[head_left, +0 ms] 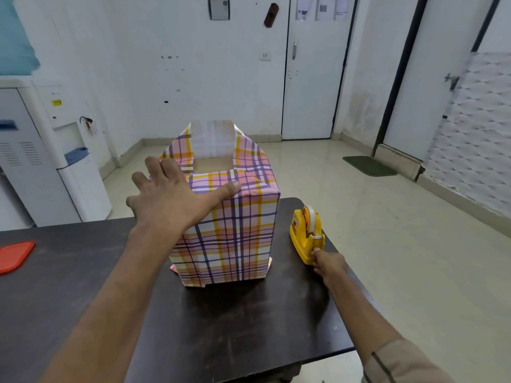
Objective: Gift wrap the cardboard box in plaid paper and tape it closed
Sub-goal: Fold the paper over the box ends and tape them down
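Observation:
The box (229,239) stands upright on the dark table (221,327), wrapped in pink, yellow and purple plaid paper. Its top is partly folded: the side flaps lie inward, the far flap (212,140) stands up showing its white back, and bare cardboard (213,164) shows in the gap. My left hand (171,194) lies spread and flat on the near top flap, thumb stretched along the front edge. My right hand (327,262) is at the front end of the yellow tape dispenser (305,236), fingers pinching at the tape end by the cutter.
A red lid (15,255) lies at the table's left edge. The dispenser sits close to the table's right edge. A white water cooler (55,161) stands at the left wall. Beyond the table are tiled floor, a green mat (369,165) and a door.

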